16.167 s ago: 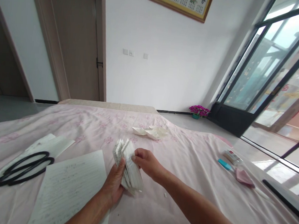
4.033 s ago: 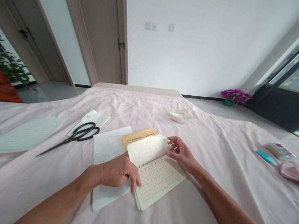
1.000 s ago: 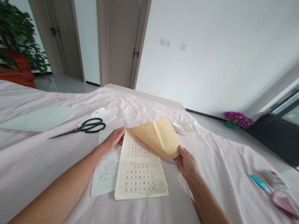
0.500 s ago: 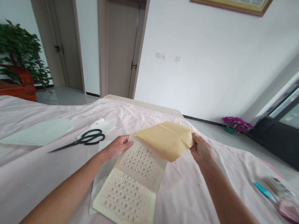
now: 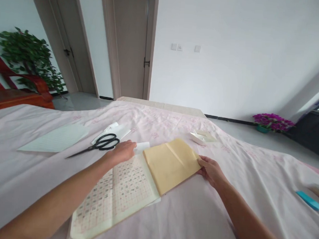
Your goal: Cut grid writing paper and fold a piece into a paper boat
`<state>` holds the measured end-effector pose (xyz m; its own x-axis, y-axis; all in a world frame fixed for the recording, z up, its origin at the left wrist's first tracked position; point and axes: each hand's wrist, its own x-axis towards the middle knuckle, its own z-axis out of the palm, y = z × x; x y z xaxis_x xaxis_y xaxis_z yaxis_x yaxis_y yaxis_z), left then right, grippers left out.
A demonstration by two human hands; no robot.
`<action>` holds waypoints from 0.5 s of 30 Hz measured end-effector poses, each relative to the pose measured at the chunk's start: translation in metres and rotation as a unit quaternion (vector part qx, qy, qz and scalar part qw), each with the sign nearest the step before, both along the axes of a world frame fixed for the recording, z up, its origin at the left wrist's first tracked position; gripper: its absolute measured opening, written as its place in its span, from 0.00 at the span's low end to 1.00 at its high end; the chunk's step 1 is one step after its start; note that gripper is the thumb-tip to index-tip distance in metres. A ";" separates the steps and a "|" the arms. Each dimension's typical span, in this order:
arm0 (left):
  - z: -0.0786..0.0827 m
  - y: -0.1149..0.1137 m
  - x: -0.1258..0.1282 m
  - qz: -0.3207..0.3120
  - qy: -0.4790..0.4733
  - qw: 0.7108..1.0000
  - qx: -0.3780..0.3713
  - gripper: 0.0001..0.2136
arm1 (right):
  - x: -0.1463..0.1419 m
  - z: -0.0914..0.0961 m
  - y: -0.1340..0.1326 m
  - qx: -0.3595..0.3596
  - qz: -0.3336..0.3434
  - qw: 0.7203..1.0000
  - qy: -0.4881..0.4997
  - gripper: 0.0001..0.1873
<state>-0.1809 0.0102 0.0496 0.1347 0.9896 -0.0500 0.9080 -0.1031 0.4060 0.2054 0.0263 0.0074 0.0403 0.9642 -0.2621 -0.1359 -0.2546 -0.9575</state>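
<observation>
Fingers of the left hand (image 5: pixel 122 152) lie together, flat on the top edge of the gridded pad (image 5: pixel 116 193), pinning it to the pink bedsheet (image 5: pixel 223 226), while the right hand (image 5: pixel 212 171) pinches the tan cover (image 5: pixel 170 164), holding it spread open beside the page.

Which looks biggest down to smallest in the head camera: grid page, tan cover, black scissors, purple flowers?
1. grid page
2. tan cover
3. black scissors and purple flowers look about alike: the scissors are longer but thin, and the flowers sit far back, so I won't rank them.
</observation>
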 end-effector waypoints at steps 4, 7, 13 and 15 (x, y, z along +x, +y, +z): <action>-0.039 -0.037 0.028 -0.002 0.040 0.998 0.040 0.15 | -0.002 0.005 0.008 -0.005 0.049 0.990 -0.136 0.20; -0.063 -0.050 0.038 0.012 0.109 0.989 0.103 0.23 | -0.009 0.003 0.017 0.037 0.057 0.951 -0.302 0.21; -0.082 -0.049 0.035 -0.006 0.178 0.970 0.165 0.27 | -0.016 -0.007 0.027 0.099 0.045 0.758 -0.643 0.19; -0.082 -0.049 0.034 -0.007 0.186 0.968 0.170 0.27 | -0.015 -0.009 0.029 0.102 0.055 0.731 -0.672 0.19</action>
